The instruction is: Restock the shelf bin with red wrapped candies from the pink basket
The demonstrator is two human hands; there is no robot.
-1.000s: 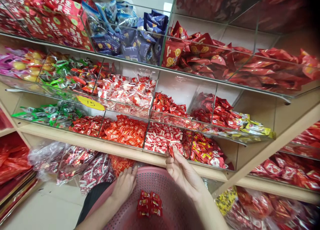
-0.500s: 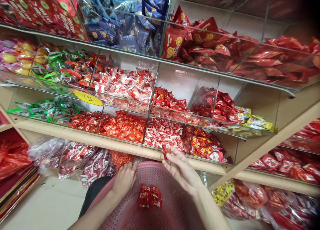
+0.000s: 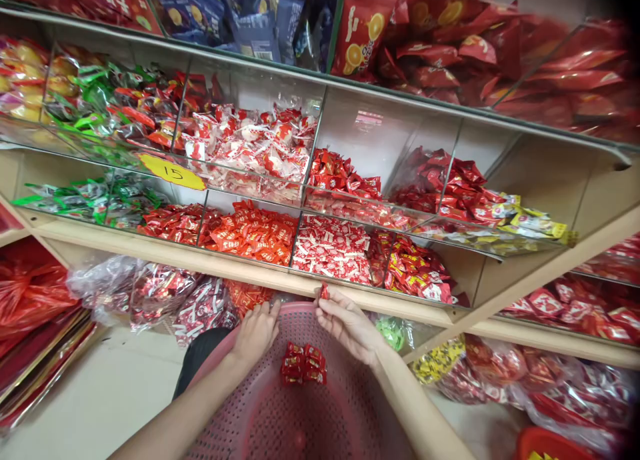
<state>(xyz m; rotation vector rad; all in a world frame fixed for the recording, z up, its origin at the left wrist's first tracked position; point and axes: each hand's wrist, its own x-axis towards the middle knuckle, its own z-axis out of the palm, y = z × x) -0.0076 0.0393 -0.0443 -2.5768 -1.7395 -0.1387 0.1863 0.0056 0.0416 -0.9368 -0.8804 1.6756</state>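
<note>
My right hand (image 3: pixel 350 323) is closed, pinching a small red-wrapped candy (image 3: pixel 325 292) between thumb and fingertips, just over the far rim of a pink perforated plastic basket (image 3: pixel 225 413). My left hand (image 3: pixel 256 333) is closed over the basket's left rim, its fingers pointing toward the shelf. Inside the basket, several red-wrapped candies (image 3: pixel 303 363) lie together in a small cluster on the far side. Straight ahead of the hands, the low shelf bin holds red and white candies (image 3: pixel 333 247), with orange-red packets (image 3: pixel 255 233) to the left.
A wooden shelf edge (image 3: pixel 165 257) runs just beyond the basket. Clear dividers separate the candy bins. A yellow price tag (image 3: pixel 171 172) reads 15. Bagged candies (image 3: pixel 205 310) lie under the shelf on the left, more bags (image 3: pixel 520 380) on the right. Blue packets (image 3: pixel 255 27) fill an upper bin.
The view has shifted, so the upper shelves sit higher in the picture. My right hand, still holding the candy, has drawn slightly back from the shelf bin. My left hand stays on the rim.
</note>
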